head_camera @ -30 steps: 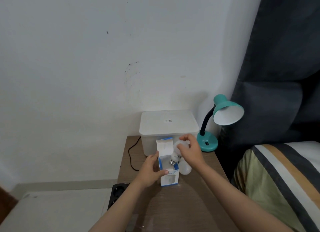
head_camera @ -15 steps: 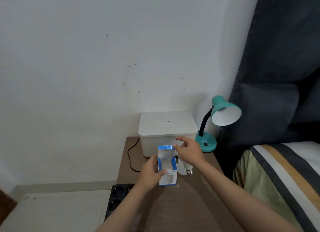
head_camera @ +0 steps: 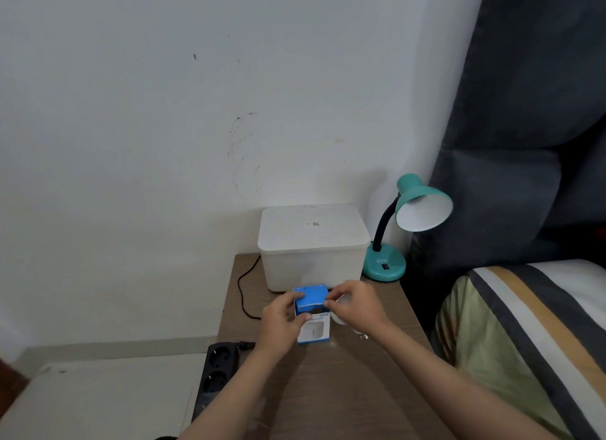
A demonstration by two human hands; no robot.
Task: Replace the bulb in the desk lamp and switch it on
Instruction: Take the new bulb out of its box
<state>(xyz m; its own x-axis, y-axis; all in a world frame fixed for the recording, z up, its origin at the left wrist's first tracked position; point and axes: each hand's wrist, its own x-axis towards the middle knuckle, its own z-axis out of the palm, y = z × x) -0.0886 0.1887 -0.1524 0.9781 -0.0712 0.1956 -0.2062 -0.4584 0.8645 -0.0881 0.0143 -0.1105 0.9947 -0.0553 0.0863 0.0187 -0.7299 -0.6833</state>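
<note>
- A black power strip (head_camera: 220, 367) is seen at the near left edge of the wooden bedside table (head_camera: 344, 390).
- The blue-and-white bulb box (head_camera: 312, 321) stands upright on the table, gripped at its left side by the left hand (head_camera: 282, 325); its top flap is pinched by the right hand (head_camera: 355, 306). Its contents are hidden.
- A white bulb (head_camera: 341, 318) lies on the table just right of the box, under the right hand.
- A lidded white storage box (head_camera: 313, 246) is set behind; contents not discernible.
- The teal desk lamp (head_camera: 406, 226) stands at the far right; no bulb is visible in its shade.
</note>
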